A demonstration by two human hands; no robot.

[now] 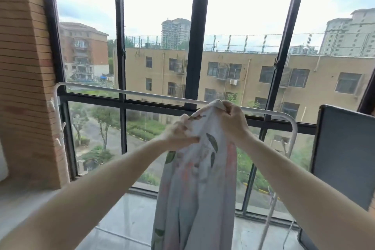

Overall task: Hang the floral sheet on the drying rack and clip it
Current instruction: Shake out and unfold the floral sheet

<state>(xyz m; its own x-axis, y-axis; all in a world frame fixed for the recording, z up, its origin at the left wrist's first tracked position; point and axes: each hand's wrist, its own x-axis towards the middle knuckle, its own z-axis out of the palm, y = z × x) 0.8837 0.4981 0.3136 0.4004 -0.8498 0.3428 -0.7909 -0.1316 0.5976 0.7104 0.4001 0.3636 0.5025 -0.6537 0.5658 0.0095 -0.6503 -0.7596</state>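
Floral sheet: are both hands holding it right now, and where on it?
Yes. The left hand and right hand both grip the floral sheet along its bunched top edge, near the rack's top bar; the rest hangs below.

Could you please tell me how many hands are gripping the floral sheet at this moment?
2. The left hand pinches the floral sheet lower down, and the right hand grips its top edge near the rack's rail. No clips are clearly visible.

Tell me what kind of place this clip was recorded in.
Probably an enclosed apartment balcony, several floors up. Dark-framed windows overlook a street and buildings, a white drying rack stands before them, and both hands hold up a floral sheet.
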